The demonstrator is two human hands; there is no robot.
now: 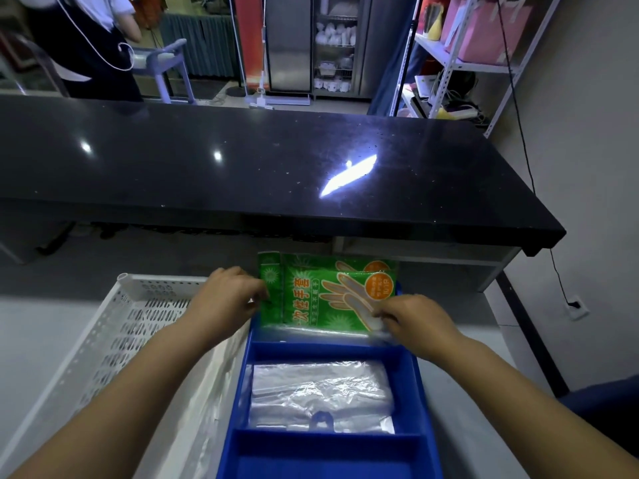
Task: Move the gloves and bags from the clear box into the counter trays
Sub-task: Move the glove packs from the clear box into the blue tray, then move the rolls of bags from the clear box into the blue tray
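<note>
Head view: the black counter [276, 167] spans the far side, its near edge overhanging a lower white worktop [41, 326] whose left part lies bare. On that worktop a white perforated tray [114, 326] sits left, touching a blue divided tray [332, 444] on its right. The blue tray's nearest compartment is bare, its middle one holds folded clear bags [321, 392], and its far one holds green glove packets [325, 292] leaning over the far rim. The left hand [228, 295] pinches the packets' left edge; the right hand [415, 319] grips their near right corner.
</note>
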